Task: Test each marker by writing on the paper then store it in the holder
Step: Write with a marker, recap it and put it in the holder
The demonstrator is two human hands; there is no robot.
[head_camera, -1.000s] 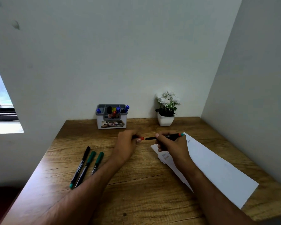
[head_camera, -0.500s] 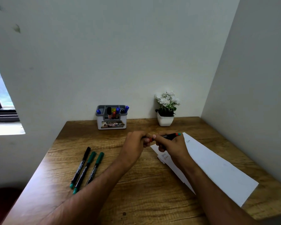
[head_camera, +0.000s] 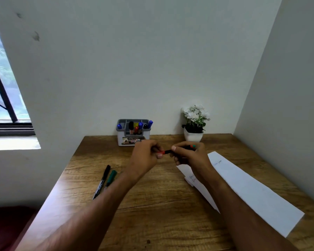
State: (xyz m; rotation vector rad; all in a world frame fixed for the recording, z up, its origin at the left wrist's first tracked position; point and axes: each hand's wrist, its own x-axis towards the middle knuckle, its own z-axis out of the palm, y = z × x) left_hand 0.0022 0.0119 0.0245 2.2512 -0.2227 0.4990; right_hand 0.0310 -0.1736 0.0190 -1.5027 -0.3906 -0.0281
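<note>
Since the earlier frame: hands lifted slightly toward the holder (head_camera: 133, 137), cap (head_camera: 160, 152) drawn back to the marker (head_camera: 181, 149) tip; head tilted up, third loose marker now hidden behind the left forearm.

Left hand (head_camera: 146, 156): fingers curled, pinching the red cap, in front of the holder. Right hand (head_camera: 189, 156): fingers curled round the black marker barrel, green end cap showing at the far end, just right of the left hand. Marker held level above the desk (head_camera: 152, 205), in front and to the right of the holder, not touching paper (head_camera: 252, 192). Cap apparently meeting the tip; full seating not discernible.

Judged step: recapping after the test, before storing.

To do it well: keep cap and barrel on one line; push straight, without twisting off axis, until fully seated; hold the barrel firmly near the tip for control. Then carry the marker forward to the holder and drop it upright into a free compartment, clear of the markers already standing there.

Remaining: black marker (head_camera: 102, 181) and green marker (head_camera: 110, 178) lying side by side on the desk, in front and to the left of the holder. Paper lying in front and to the right of the holder, faint writing near its far end. Plant (head_camera: 194, 122) right of the holder, by the wall.
</note>
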